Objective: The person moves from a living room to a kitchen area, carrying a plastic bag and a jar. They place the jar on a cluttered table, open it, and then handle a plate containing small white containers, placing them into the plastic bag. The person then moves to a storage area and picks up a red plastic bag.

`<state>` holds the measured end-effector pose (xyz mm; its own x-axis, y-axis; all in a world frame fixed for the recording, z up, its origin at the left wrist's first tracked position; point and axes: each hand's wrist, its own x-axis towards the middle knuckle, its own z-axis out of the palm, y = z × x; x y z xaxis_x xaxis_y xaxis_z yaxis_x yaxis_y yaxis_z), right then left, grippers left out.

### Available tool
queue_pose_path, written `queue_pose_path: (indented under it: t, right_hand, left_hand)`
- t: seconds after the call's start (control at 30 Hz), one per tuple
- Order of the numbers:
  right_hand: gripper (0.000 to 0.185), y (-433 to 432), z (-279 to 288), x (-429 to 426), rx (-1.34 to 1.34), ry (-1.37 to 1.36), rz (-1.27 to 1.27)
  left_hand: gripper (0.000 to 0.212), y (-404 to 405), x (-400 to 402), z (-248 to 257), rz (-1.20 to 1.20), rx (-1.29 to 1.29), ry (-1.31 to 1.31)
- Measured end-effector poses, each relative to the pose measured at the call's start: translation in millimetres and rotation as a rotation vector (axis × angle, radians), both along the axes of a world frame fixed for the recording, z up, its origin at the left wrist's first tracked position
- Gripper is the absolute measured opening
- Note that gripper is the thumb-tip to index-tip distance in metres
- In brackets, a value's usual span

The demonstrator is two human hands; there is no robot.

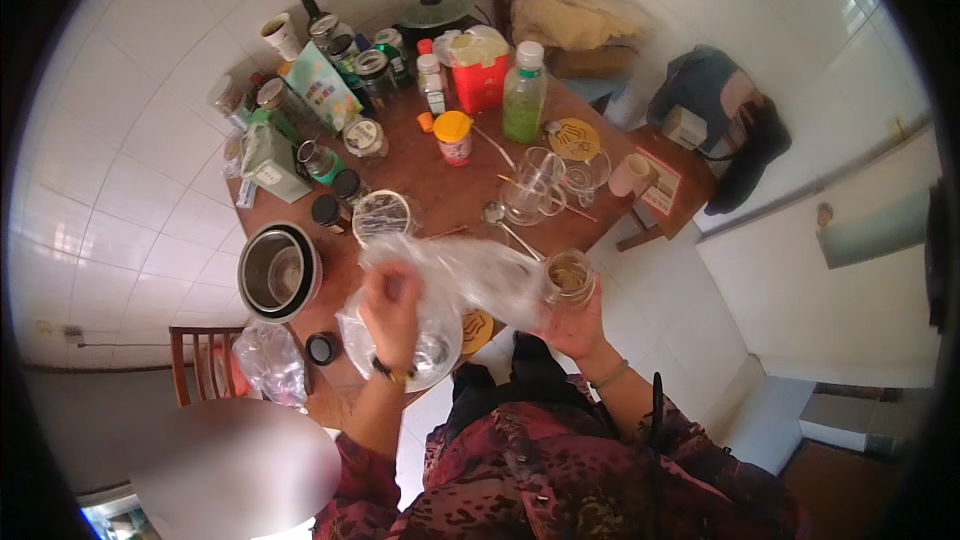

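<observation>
My right hand (577,322) holds an open glass jar (570,277) with something brownish in it, above the table's right front edge. Crumpled clear plastic film or a bag (480,274) stretches from that hand to my left hand (394,307), whose blurred fingers grip its left end. Beneath my left hand lies a round pale dish or bowl (435,360) partly wrapped in plastic. A metal spoon (514,229) rests on the table behind the film. Left of my left hand lies a black lid (322,349).
The wooden table (420,187) bears nested metal bowls (247,277) at left, glass mugs (532,187), a yellow-lidded cup (453,139), a green-liquid bottle (523,94) and several jars. A clear plastic bag (274,364) sits near the left front edge, by a wooden chair (184,367).
</observation>
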<state>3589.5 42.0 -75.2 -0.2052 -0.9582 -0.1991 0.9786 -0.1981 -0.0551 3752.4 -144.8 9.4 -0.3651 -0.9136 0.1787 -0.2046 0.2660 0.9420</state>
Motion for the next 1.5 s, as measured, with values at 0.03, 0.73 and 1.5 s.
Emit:
queue_pose_path:
  t: [0.03, 0.73, 1.5]
  right_hand:
    - [0.084, 5, -8, -8, -0.075, -0.052, 0.051]
    - [0.062, 19, -57, -81, 0.201, -0.096, 0.259]
    - [0.066, -50, -71, -33, 0.190, -0.473, 0.294]
  left_hand:
    - [0.004, -20, -13, -10, -0.013, 0.070, 0.204]
    - [0.026, 10, -70, -137, -0.276, 0.495, -0.512]
    - [0.021, -5, -66, -93, -0.129, 0.662, -0.099]
